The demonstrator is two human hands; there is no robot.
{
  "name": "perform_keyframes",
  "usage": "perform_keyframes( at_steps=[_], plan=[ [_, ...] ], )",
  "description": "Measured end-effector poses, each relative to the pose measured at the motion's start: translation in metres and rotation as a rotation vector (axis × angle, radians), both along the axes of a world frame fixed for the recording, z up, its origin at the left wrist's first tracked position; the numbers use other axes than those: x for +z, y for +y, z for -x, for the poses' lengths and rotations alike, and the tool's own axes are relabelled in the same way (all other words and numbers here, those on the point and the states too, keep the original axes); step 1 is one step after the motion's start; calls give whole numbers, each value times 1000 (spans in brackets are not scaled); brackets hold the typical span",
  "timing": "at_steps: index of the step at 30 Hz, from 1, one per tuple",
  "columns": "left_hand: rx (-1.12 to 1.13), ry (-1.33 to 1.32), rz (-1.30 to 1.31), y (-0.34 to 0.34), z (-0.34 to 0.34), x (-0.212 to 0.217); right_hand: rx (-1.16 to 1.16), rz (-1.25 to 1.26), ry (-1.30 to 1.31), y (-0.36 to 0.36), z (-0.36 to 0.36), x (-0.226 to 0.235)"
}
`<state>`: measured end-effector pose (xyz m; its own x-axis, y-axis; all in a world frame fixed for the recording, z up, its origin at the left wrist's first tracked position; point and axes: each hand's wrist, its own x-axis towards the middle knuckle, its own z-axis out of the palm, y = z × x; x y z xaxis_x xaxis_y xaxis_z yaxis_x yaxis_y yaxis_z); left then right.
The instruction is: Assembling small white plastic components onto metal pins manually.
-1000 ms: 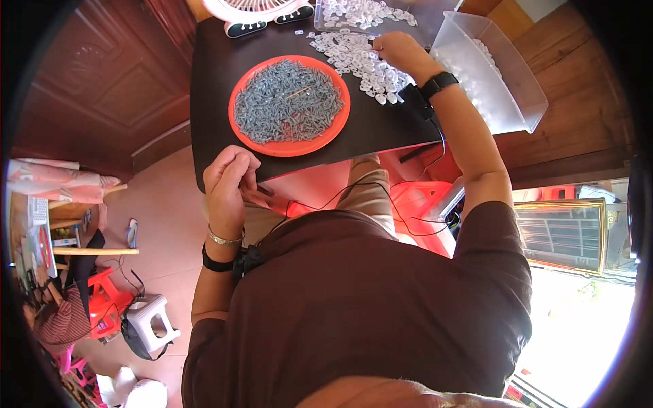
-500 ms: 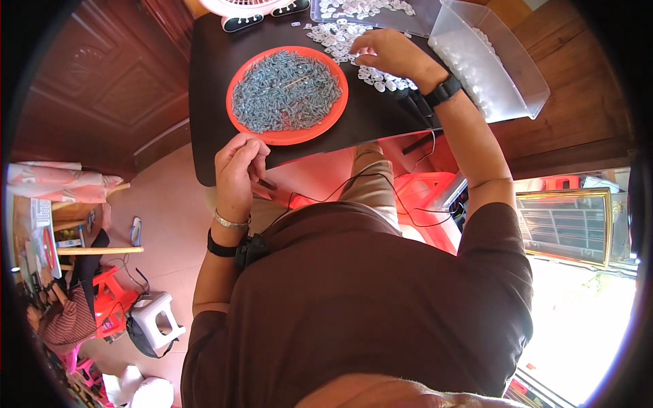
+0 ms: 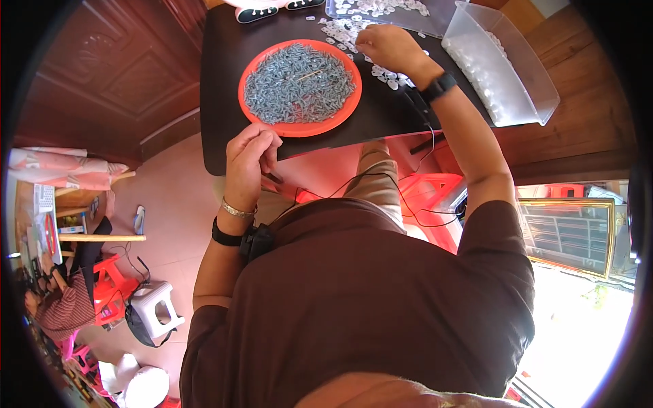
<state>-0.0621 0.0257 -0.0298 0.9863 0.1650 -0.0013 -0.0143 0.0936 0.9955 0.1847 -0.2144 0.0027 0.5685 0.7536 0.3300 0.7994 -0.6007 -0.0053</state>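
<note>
A round red-orange plate point(image 3: 353, 107) holds a heap of small grey-blue pieces point(image 3: 299, 85), slim and screw-like, with a thin tan stick point(image 3: 311, 75) lying on top. At the plate's near edge, over the front of the dark table, my left hand point(image 3: 250, 155) is closed, its thumb against curled fingers. What it holds, if anything, is hidden. Farther right, my right hand point(image 3: 392, 49) reaches over loose white plastic pieces point(image 3: 340, 30), its fingertips drawn together and pointing down. I cannot make out anything between them. More white pieces point(image 3: 389, 76) lie below that hand.
A translucent bin point(image 3: 537, 95) with white pieces stands at the table's right side. Behind lies a clear shallow tray point(image 3: 408, 24) with more pieces. The black table point(image 3: 224, 88) ends near my lap. A dark cable crosses below. On the left a person in a striped top point(image 3: 68, 306) sits.
My right hand's fingers were spread apart over the white pieces and have now come together. My left hand stays closed by the plate. The whole view has shifted slightly.
</note>
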Motion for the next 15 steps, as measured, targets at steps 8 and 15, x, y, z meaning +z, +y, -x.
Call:
perform_keyframes(
  at_steps=[8,15],
  plan=[
    [-193,-32,77,-26,-12,33,455,-596,562,33,130,40],
    [-265,12,347,-36,-14,19,401,-769,659,41,158,17]
  ],
)
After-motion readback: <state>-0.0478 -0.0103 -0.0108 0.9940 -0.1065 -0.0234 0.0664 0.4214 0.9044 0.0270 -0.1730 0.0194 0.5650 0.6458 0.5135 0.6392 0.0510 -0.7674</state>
